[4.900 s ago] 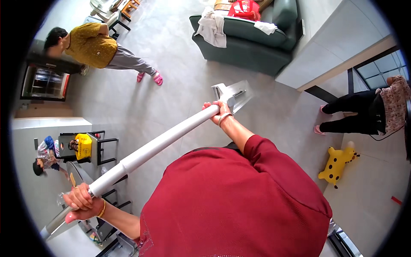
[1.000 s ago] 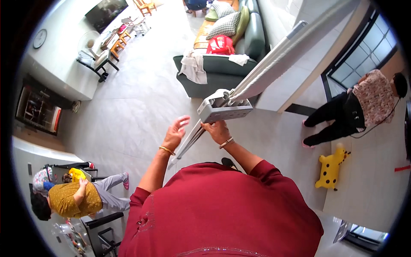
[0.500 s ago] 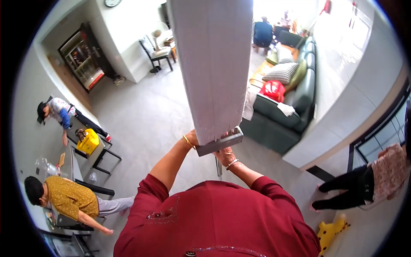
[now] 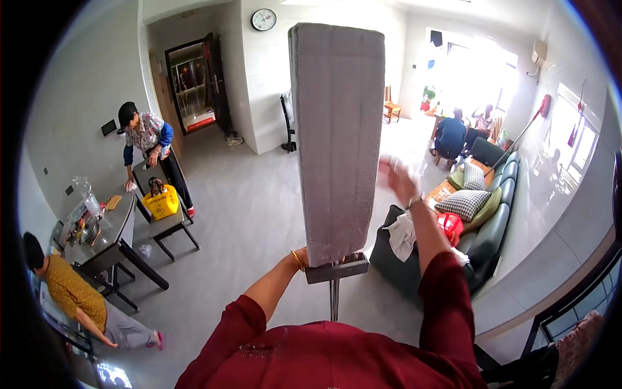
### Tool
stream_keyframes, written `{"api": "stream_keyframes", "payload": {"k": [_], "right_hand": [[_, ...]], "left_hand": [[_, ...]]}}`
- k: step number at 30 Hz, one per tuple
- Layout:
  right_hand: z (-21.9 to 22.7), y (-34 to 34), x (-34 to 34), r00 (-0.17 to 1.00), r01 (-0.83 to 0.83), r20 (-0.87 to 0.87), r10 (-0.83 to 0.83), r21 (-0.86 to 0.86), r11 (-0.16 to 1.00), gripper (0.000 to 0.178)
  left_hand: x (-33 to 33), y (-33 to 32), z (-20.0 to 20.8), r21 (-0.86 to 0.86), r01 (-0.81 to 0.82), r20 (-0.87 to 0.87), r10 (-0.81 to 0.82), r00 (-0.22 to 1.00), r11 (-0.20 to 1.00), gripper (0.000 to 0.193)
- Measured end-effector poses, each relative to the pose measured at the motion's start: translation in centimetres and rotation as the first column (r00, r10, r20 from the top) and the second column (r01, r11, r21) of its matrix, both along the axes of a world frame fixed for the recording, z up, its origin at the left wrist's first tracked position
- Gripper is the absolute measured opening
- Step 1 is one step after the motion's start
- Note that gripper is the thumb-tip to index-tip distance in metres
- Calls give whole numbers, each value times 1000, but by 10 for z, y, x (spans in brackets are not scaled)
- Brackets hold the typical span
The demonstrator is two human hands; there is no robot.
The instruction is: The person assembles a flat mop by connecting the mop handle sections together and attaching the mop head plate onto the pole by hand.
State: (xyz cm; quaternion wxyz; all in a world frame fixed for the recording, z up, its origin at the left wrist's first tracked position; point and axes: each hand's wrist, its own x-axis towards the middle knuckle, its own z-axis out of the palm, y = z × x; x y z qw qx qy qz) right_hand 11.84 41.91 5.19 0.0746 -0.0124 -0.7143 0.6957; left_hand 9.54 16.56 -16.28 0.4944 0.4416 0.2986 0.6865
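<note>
A tall grey slab (image 4: 340,142), soft-looking and slightly creased, stands upright in front of me. At its lower end is a dark grey bracket (image 4: 337,270), with a thin metal pole (image 4: 334,299) below. My left hand (image 4: 302,257), a gold bangle at its wrist, is closed at the slab's lower left edge; most of its fingers are hidden behind the slab and bracket. Raised beside the slab's right side, my right hand (image 4: 400,179) is smeared by motion. Whether it touches the slab or holds anything cannot be made out.
To the right stands a dark green sofa (image 4: 489,243) with cushions and a red bag (image 4: 449,225). At left are a table (image 4: 107,227), a chair with a yellow bag (image 4: 161,202) and two people (image 4: 148,136). Others sit by the far window; another person is at lower right.
My right hand has left the slab's lower end and moved up along its right side. My left hand stays at the base. The view has tilted up, and the slab's top now shows.
</note>
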Motion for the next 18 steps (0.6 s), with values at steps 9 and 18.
{"api": "stream_keyframes", "payload": {"k": [9,18], "right_hand": [[262,-146,-50,853,27,-509,117,267,963,47],[259,-139,-57,729,432,-681,-68,380,818,31]], "left_hand": [[23,29,7,-27,52,-116,-55,992,998,22],[-34,23,46,-59,22,-112,-28,993,998,21]]}}
